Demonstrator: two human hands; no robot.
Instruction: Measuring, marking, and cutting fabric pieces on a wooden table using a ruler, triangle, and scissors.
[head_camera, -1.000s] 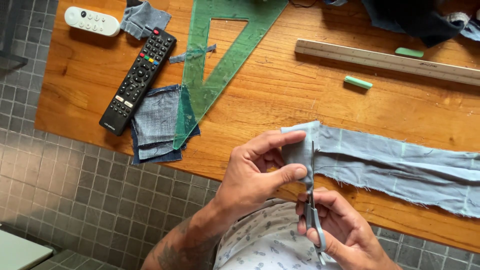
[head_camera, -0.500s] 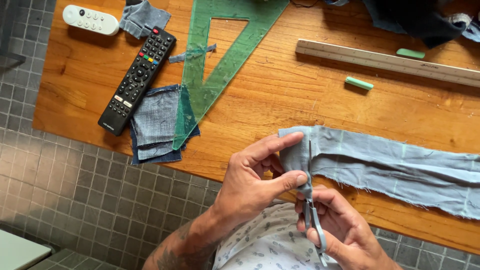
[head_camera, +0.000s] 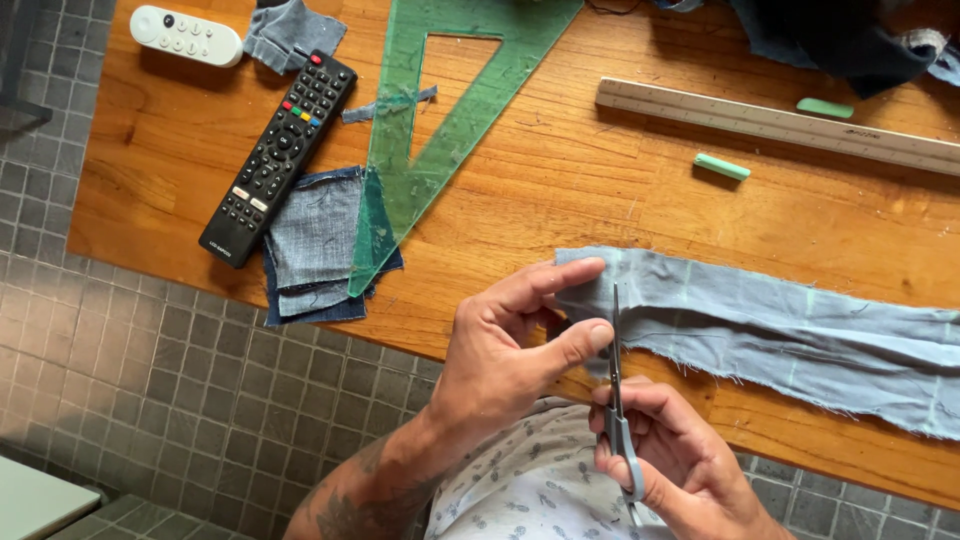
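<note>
Pale blue frayed denim strip (head_camera: 790, 325), left hand (head_camera: 505, 345) grip pinching its end, right hand (head_camera: 665, 455) clamped on scissors (head_camera: 618, 400)

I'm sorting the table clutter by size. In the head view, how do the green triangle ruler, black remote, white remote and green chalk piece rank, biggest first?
1. Green triangle ruler, partly cropped at the top.
2. Black remote.
3. White remote.
4. Green chalk piece.
All lie flat on the wooden table, so camera distance hardly skews this.

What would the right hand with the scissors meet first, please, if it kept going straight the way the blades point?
The right hand aims the scissors up into the light blue cloth strip; that comes first.
</note>
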